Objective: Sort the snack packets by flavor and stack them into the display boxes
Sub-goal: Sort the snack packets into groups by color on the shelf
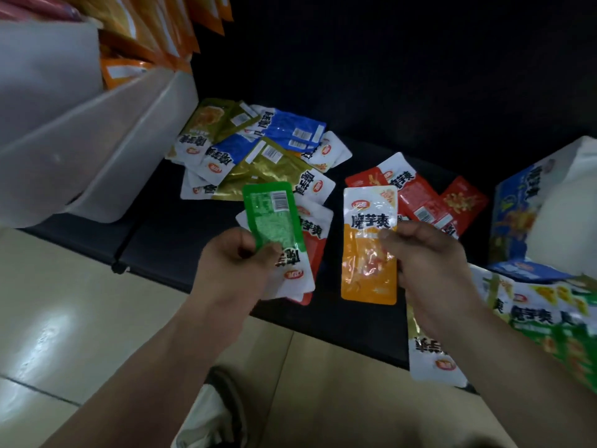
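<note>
Your left hand (235, 263) pinches 1 green packet (273, 218), your right hand (429, 263) 1 orange packet (368, 247), above the bench's (168, 240) front edge. Keep flavors apart: green display box (549, 315) at its right edge.

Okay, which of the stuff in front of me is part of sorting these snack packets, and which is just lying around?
Job: green packet in left hand; orange packet in right hand; blue and gold pile; red packets; blue display box; green display box.
Seemingly lying about: white plastic bins; orange bags up left.
</note>
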Demonstrator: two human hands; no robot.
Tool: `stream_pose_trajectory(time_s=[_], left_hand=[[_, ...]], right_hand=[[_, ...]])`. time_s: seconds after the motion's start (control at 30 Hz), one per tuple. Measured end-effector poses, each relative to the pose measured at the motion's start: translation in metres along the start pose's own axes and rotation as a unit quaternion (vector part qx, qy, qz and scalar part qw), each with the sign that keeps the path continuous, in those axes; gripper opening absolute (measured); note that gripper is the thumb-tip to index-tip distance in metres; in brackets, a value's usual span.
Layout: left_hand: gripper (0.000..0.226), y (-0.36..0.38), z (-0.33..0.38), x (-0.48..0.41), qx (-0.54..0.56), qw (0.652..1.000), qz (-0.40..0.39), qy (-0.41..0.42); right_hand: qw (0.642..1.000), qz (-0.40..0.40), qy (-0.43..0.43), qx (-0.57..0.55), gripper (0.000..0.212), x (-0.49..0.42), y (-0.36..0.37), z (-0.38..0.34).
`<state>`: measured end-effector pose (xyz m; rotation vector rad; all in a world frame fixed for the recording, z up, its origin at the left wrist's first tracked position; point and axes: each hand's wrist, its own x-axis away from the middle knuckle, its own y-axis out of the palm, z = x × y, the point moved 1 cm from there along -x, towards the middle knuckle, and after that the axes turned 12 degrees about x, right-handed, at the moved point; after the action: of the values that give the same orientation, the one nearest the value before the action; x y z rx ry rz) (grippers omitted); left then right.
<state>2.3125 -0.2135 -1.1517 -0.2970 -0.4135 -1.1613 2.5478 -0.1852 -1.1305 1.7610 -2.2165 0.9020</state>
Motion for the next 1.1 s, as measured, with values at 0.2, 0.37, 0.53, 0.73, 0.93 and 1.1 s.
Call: stream_pose_trajectory(time_s=[0.2, 0.37, 0.53, 0.73, 0.93, 1.1], left_hand=[[0.033, 0.096, 0.028, -0.003, 0.009, 0.995, -0.069, 0.070], [0.029, 0.163, 0.043, 0.005, -0.011, 0.990, -0.118, 0.079], [0.033, 0.161, 0.024, 0.032, -0.071, 0.980, -0.157, 0.098], [0.038, 0.150, 0.010, 0.072, -0.058, 0.972, -0.211, 0.086], [0.066, 0.151, -0.005, 0.093, -0.116, 0.956, -0.251, 0.095], [0.073, 0.170, -0.008, 0.111, -0.118, 0.948, -0.292, 0.052]], right_hand=[[0.983, 0.140, -0.101, 0.057, 0.005, -0.002, -0.057, 0.000], [0.983, 0.170, -0.063, 0.036, 0.014, -0.007, -0.104, 0.011], [0.986, 0.165, -0.034, -0.020, 0.013, -0.004, -0.126, 0.022], [0.988, 0.135, -0.071, -0.028, 0.005, 0.039, -0.152, 0.035], [0.978, 0.203, -0.032, -0.016, 0.007, 0.077, -0.184, 0.082], [0.981, 0.189, -0.018, -0.042, 0.009, 0.075, -0.191, 0.089]])
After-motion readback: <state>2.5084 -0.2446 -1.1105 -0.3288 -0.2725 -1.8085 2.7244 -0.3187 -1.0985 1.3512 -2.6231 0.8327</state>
